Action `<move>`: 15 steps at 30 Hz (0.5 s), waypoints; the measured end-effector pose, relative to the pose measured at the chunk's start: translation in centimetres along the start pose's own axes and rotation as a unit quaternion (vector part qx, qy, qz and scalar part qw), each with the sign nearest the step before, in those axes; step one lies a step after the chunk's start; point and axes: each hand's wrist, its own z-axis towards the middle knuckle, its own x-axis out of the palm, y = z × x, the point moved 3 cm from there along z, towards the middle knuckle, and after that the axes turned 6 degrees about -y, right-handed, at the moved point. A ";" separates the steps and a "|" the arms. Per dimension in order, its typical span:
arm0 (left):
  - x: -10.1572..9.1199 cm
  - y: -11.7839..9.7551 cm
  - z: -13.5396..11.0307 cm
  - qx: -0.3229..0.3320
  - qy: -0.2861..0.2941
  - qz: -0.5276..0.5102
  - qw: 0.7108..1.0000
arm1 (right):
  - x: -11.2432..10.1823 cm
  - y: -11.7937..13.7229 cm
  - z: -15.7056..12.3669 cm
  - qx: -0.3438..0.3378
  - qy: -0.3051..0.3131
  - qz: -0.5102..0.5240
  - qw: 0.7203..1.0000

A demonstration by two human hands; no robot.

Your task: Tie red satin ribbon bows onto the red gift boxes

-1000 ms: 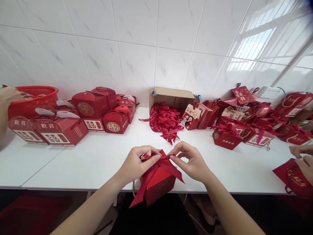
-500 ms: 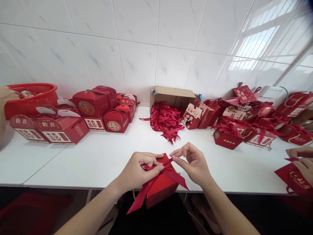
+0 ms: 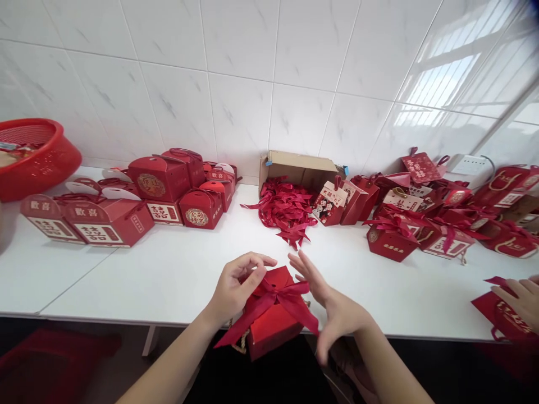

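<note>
A red gift box (image 3: 275, 328) sits at the table's front edge, partly overhanging it, with a gold cord handle (image 3: 241, 343) at its left side. Across its top lies a dark red ribbon (image 3: 275, 293) tied in a bow, its tails spreading left and right. My left hand (image 3: 236, 286) is at the box's upper left, thumb and forefinger apart beside the bow; its other fingers are curled and partly hidden. On the other side, my right hand (image 3: 332, 306) is spread wide near the right tail, holding nothing.
Loose ribbons (image 3: 288, 210) spill from a cardboard carton (image 3: 303, 160) by the wall. Red boxes (image 3: 105, 221) stand at left near a red basket (image 3: 63, 163); bow-tied boxes (image 3: 393, 241) crowd the right. Another person's hand (image 3: 522, 300) holds a red box at far right.
Both hands have let go of the ribbon, and the bow now shows in full. My right hand has spread its fingers. At the far left, the red basket has shifted and tilted.
</note>
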 end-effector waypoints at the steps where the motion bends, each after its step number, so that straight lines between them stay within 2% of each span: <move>1: 0.1 0.0 -0.1 0.007 -0.011 -0.011 1.000 | 0.7 -0.2 -0.1 0.009 -0.004 -0.013 1.000; 3: 0.3 0.2 -0.2 0.015 -0.032 -0.038 0.999 | 1.8 -0.2 -0.4 0.020 -0.034 -0.020 0.999; 5: -0.1 0.5 -0.5 0.012 -0.065 -0.059 0.996 | 1.9 -0.1 -1.0 0.035 -0.082 -0.033 0.995; 7: -1.0 1.1 -0.7 0.009 -0.106 -0.069 0.992 | 0.1 -0.2 -2.3 0.073 -0.182 -0.077 0.977; 8: -1.7 1.4 -0.8 0.012 -0.125 -0.066 0.990 | -1.5 -0.2 -3.3 0.100 -0.262 -0.112 0.953; 9: -2.4 1.7 -0.9 0.016 -0.140 -0.057 0.988 | -3.3 -0.3 -4.5 0.127 -0.357 -0.154 0.912; 10: -3.2 1.9 -1.0 0.020 -0.154 -0.041 0.987 | -5.2 -0.4 -6.0 0.153 -0.463 -0.207 0.848; 11: -4.1 2.0 -1.0 0.026 -0.169 -0.018 0.985 | -6.9 -0.4 -7.6 0.182 -0.557 -0.268 0.765; 12: -5.0 2.0 -1.0 0.032 -0.185 0.009 0.982 | -8.2 -0.5 -9.1 0.219 -0.618 -0.320 0.684; 13: -5.9 2.0 -0.9 0.038 -0.206 0.040 0.977 | -9.2 -0.8 -10.3 0.248 -0.650 -0.353 0.626; 14: -7.0 1.9 -0.8 0.042 -0.233 0.075 0.969 | -9.8 -1.1 -11.2 0.266 -0.664 -0.376 0.590; 15: -8.1 1.7 -0.6 0.043 -0.262 0.114 0.957 | -10.1 -1.5 -11.8 0.282 -0.658 -0.390 0.580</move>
